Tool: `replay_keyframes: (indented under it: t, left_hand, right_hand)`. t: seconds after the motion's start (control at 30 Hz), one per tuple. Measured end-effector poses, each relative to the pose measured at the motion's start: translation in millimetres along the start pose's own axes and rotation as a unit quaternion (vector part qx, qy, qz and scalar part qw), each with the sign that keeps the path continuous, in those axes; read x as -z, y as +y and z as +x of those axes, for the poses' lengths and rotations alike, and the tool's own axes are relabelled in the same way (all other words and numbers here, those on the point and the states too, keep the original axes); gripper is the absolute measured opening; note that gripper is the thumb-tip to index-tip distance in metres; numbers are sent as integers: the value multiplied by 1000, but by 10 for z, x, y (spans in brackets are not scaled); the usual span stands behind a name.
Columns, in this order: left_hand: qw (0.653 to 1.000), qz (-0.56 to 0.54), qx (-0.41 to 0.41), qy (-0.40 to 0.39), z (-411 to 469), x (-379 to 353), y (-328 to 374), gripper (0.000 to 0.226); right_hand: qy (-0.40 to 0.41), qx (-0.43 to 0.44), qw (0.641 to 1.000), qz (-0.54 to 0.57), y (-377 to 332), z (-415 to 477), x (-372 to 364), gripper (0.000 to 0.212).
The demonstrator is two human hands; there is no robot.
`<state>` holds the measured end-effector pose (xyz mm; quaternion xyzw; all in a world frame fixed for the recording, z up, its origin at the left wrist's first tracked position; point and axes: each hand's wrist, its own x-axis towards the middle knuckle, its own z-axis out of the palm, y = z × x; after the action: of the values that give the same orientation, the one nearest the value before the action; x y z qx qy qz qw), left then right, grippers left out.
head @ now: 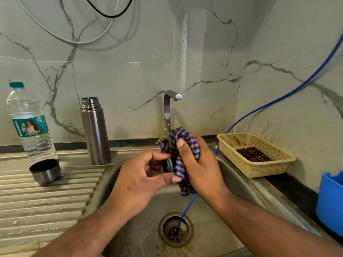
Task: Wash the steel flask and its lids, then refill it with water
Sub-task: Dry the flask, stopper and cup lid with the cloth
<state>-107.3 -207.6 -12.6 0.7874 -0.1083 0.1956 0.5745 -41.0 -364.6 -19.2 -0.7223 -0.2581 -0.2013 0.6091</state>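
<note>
— What do we hold?
— Our left hand point(143, 175) pinches one stopper lid point(169, 165); our right hand point(200, 164) grips one checked cloth point(182, 151) against it.
— Elsewhere?
— One open flask point(95, 132) and one cup lid point(45, 170) on the drainboard point(46, 201).

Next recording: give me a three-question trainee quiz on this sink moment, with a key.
1. True or false: the cylindrical steel flask stands upright with its mouth uncapped.
2. What does the right hand hold against the small round dark lid pinched in the left hand? A) a yellow sponge B) a purple checked cloth C) a wire brush
3. Fill in: the thin blue tube runs down into the sink's ____.
Key: 1 true; 2 B; 3 drain.
</note>
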Motion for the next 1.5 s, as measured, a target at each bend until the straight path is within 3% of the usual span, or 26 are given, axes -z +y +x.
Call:
replay_keyframes:
  t: [0.1,0.17,0.27,0.33,0.4,0.47,0.57,0.67,0.73,0.9,1.07,1.2,1.4,1.5]
  left_hand:
    - [953,-258,157,-32,21,-58,-49,54]
    - [947,-273,165,-27,33,-70,-72,54]
    - [994,-105,39,-14,38,-5,-85,45]
    - [999,-17,-20,-24,38,43,-85,49]
    - [999,-12,-36,-33,35,76,-83,48]
    - [999,-10,-34,-31,41,85,-69,47]
    - [997,-64,38,-11,32,14,-55,40]
    - [927,-287,237,-39,-7,-67,-4,35]
    - [906,-320,271,-58,-8,-59,9,31]
    - [939,-307,158,-10,12,-127,22,40]
    - [962,-252,107,-17,-34,-181,20,48]
    - [958,-260,114,-29,-34,-164,-4,52]
    - [893,-414,167,-47,-4,-160,42,43]
    - [889,-427,163,-11,51,-56,31,35]
  right_hand:
    - [-5,141,985,-98,10,13,60,38]
    - [-14,148,985,-87,27,18,66,37]
    - [-13,11,999,39,-1,17,14,35]
    - [-22,-106,984,144,-11,9,-26,33]
    - [-27,-190,957,217,-28,11,-45,29]
    - [-22,-205,955,214,-32,8,-49,29]
    - [7,-54,998,28,-3,-19,-35,26]
    - [-15,129,986,-105,-1,-49,28,29]
    - [-25,164,979,-115,14,-43,44,33]
    - [50,27,997,45,-27,-23,-18,33]
    - [55,-142,959,238,-112,52,28,43]
    - [40,-113,974,192,-130,91,74,43]
    - [22,-62,991,120,-93,151,148,36]
    - [6,-78,996,30,-46,156,162,32]
